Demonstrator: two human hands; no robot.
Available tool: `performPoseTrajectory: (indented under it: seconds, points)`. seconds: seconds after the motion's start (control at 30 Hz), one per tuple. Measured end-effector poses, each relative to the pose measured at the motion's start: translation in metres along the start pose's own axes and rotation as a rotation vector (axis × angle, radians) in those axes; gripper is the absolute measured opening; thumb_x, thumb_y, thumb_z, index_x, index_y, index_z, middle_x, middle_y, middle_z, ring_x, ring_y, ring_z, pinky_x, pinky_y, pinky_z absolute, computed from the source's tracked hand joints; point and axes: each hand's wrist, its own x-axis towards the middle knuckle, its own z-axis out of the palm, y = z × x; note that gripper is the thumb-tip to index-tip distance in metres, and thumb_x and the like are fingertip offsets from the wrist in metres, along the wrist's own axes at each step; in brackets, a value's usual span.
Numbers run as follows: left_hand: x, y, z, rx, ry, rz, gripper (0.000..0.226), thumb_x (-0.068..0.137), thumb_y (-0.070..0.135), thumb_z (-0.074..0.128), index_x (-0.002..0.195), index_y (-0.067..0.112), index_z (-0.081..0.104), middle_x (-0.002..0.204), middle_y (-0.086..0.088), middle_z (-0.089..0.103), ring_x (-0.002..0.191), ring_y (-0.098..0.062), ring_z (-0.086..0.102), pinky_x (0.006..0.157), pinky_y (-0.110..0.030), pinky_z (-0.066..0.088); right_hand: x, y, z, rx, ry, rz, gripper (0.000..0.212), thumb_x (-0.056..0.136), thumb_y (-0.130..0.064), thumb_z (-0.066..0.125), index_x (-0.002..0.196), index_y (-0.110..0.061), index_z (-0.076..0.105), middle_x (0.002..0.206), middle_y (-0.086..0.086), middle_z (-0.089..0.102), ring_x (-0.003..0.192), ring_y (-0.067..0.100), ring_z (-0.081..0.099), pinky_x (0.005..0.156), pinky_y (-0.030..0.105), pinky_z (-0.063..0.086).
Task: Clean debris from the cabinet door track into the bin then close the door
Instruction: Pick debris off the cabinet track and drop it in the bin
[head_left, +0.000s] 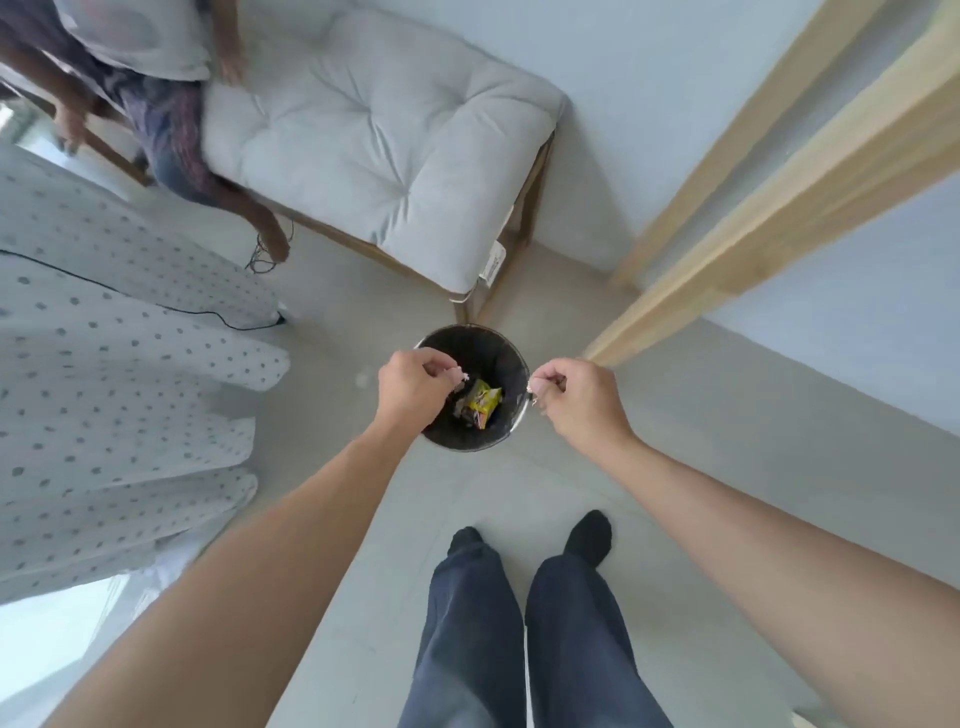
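A small round black bin (506, 358) stands on the pale floor, with a yellow wrapper (483, 401) and dark scraps inside. My left hand (413, 387) hovers over the bin's left rim, fingertips pinched on a small pale bit of debris (462, 378). My right hand (576, 397) is at the bin's right rim, fingers pinched together; something tiny and pale may sit between them, but it is too small to be sure. The cabinet door and its track are not identifiable here.
A cushioned wooden bench (379, 140) stands just beyond the bin, with another person (156, 88) seated at its left end. A dotted white curtain (104, 374) hangs at left. Light wooden beams (769, 197) run diagonally at right. My feet (530, 540) are close behind the bin.
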Motion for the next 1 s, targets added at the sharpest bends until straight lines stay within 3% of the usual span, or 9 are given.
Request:
performPoseTrajectory:
  seconds: [0.1,0.17,0.2,0.3,0.4,0.5,0.7,0.9,1.0]
  points:
    - [0.052,-0.064,0.037,0.030,-0.008,-0.069,0.012,0.092,0.023,0.082,0.082,0.027,0.078,0.086,-0.002,0.079,0.087,-0.030,0.079,0.086,-0.044,0.067,0.049,0.040,0.065,-0.001,-0.082,0.086,0.015,0.094,-0.003,0.068,0.085,-0.007,0.079,0.073,0.006,0.075,0.073,0.030,0.076,0.074,0.038,0.062]
    - [0.080,-0.097,0.059,0.044,-0.028,-0.100,0.007,0.095,0.022,0.080,0.088,0.025,0.078,0.093,-0.006,0.081,0.092,-0.032,0.079,0.089,-0.045,0.067,0.076,0.060,0.101,0.039,-0.119,0.160,0.012,0.093,0.000,0.068,0.092,-0.004,0.080,0.088,0.018,0.080,0.083,0.036,0.079,0.084,0.048,0.066]
    - [0.092,-0.110,0.068,0.041,-0.056,-0.115,0.004,0.096,0.020,0.078,0.097,0.024,0.079,0.101,-0.008,0.082,0.096,-0.034,0.079,0.091,-0.046,0.066,0.087,0.070,0.115,0.033,-0.137,0.189,0.013,0.092,0.000,0.069,0.099,-0.004,0.080,0.097,0.018,0.081,0.092,0.035,0.079,0.090,0.048,0.064]
    - [0.112,-0.131,0.087,0.073,-0.181,-0.163,0.051,0.096,0.019,0.077,0.146,0.016,0.062,0.142,-0.014,0.068,0.122,-0.040,0.071,0.105,-0.049,0.060,0.104,0.089,0.141,-0.084,-0.248,0.230,0.042,0.087,-0.005,0.075,0.129,-0.001,0.070,0.130,0.019,0.074,0.124,0.034,0.068,0.108,0.045,0.054]
    - [0.105,-0.133,0.087,0.145,-0.196,-0.159,0.068,0.099,0.026,0.074,0.159,0.015,0.046,0.156,-0.012,0.057,0.141,-0.035,0.057,0.111,-0.041,0.052,0.097,0.089,0.133,-0.091,-0.303,0.242,0.067,0.090,-0.018,0.077,0.152,-0.011,0.053,0.152,0.012,0.061,0.139,0.029,0.058,0.111,0.033,0.047]
    - [0.080,-0.115,0.072,0.198,-0.211,-0.133,0.071,0.101,0.031,0.070,0.163,0.017,0.039,0.160,-0.009,0.054,0.143,-0.033,0.055,0.106,-0.037,0.050,0.078,0.072,0.108,-0.111,-0.336,0.202,0.070,0.096,-0.032,0.072,0.158,-0.017,0.046,0.159,0.006,0.055,0.142,0.026,0.056,0.105,0.029,0.046]
    - [0.001,-0.039,0.014,0.351,-0.223,0.032,0.079,0.102,0.038,0.066,0.167,0.015,0.029,0.175,-0.011,0.029,0.160,-0.031,0.030,0.124,-0.048,0.036,0.012,-0.006,0.037,-0.170,-0.372,0.065,0.067,0.101,-0.037,0.064,0.161,-0.016,0.043,0.169,0.004,0.044,0.155,0.021,0.041,0.120,0.029,0.031]
    - [-0.078,0.060,-0.055,0.429,-0.155,0.205,0.069,0.098,0.045,0.064,0.157,0.017,0.041,0.159,-0.008,0.044,0.150,-0.032,0.038,0.113,-0.060,0.045,-0.065,-0.084,-0.052,-0.206,-0.305,-0.029,0.066,0.104,-0.039,0.060,0.163,-0.017,0.039,0.175,0.005,0.030,0.161,0.021,0.029,0.127,0.034,0.023]
    - [-0.113,0.108,-0.085,0.471,-0.125,0.308,0.070,0.099,0.048,0.062,0.158,0.019,0.039,0.167,-0.007,0.039,0.156,-0.032,0.031,0.117,-0.061,0.042,-0.100,-0.112,-0.100,-0.228,-0.226,-0.057,0.068,0.105,-0.041,0.058,0.164,-0.017,0.036,0.176,0.007,0.026,0.163,0.022,0.023,0.130,0.036,0.019]
